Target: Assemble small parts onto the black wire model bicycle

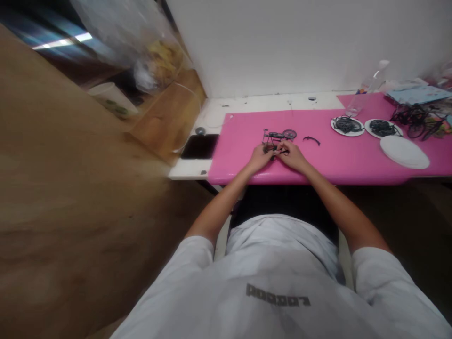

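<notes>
A dark miniature bicycle lies on the pink mat in front of me, its one clear wheel pointing right. My left hand is closed around the near left end of it, fingers bent. Close beside it, my right hand pinches a small dark part against the same end. The fingertips of both hands almost meet there and hide the joint. To the right of the bicycle, a curved black piece lies loose on the mat.
Two white plates of dark wheel-like parts stand right, beside white lids or plates and a heap of dark miniature bicycles. Behind them is a clear bottle. A black phone-like slab lies left, near a wooden panel.
</notes>
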{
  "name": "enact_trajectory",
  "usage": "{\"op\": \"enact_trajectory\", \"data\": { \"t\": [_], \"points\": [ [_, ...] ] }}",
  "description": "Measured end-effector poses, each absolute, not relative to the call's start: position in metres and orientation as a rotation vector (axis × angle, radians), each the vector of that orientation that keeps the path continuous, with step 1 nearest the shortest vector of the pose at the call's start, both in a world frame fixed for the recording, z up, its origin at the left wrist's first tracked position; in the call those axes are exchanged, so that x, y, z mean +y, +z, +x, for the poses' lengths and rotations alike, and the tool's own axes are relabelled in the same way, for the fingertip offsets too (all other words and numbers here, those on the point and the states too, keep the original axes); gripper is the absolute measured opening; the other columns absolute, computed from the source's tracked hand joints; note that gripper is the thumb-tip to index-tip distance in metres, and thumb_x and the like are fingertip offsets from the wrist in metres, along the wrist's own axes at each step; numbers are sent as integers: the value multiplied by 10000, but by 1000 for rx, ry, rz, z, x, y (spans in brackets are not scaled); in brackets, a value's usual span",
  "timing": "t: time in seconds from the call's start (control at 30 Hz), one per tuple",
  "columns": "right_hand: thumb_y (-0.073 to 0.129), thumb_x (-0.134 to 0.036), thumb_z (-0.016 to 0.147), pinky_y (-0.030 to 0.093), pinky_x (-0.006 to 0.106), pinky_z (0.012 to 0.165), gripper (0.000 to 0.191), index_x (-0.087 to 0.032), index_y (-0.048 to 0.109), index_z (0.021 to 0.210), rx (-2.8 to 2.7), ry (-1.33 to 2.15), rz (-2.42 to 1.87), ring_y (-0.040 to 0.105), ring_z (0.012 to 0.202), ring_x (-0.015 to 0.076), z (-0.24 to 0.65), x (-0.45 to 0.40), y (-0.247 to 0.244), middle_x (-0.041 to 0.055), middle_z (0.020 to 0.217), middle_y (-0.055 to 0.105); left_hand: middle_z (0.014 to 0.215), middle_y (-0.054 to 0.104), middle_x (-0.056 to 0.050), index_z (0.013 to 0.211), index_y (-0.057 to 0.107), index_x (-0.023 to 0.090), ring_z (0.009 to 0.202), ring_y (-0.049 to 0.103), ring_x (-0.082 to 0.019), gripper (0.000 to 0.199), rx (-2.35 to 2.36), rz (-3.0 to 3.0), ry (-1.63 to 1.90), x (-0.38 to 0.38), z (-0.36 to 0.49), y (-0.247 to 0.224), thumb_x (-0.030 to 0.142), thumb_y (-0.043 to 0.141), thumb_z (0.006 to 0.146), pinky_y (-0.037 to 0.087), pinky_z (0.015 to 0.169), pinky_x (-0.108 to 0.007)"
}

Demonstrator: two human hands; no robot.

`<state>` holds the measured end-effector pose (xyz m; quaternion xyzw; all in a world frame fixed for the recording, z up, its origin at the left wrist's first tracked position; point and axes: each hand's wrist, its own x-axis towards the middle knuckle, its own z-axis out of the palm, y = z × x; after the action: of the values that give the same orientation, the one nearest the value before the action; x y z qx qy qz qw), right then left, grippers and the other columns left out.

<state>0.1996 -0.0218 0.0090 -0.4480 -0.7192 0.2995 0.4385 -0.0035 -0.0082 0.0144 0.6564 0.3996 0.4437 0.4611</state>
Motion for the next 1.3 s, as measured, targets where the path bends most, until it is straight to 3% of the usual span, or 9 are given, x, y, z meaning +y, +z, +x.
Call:
{"op": "enact_trajectory", "data": {
  "t": [0.37, 0.7, 1.3],
  "points": [
    [789, -515, 907, 500, 388, 746, 284, -280, 644, 971, -1784, 749, -1089, 580, 758, 224, 199, -23, 9, 20, 888, 677, 1068, 889, -117, 1143, 858, 124, 915, 812, -196, 267, 971, 1618, 1101, -5, -3, 11, 145, 718, 916, 648, 883, -292],
    [810, -526, 940, 536, 404, 768, 290, -283, 656, 979, -1795, 728, -1105, 625, 801, 242, 200, -22, 8, 31, 908, 714, 999, 875, -100, 1106, 847, 125, 815, 776, -175, 228, 971, 1607, 1100, -7, -2, 13, 160, 723, 917, 642, 814, -281],
    [746, -460, 934, 484, 386, 762, 221, -279, 633, 989, -1870, 677, -1146, 552, 740, 221, 199, -29, 18, 21, 866, 696, 1072, 886, -113, 1170, 861, 135, 880, 803, -192, 274, 989, 1658, 1095, -1, -4, 3, 168, 720, 937, 656, 871, -304]
  ]
}}
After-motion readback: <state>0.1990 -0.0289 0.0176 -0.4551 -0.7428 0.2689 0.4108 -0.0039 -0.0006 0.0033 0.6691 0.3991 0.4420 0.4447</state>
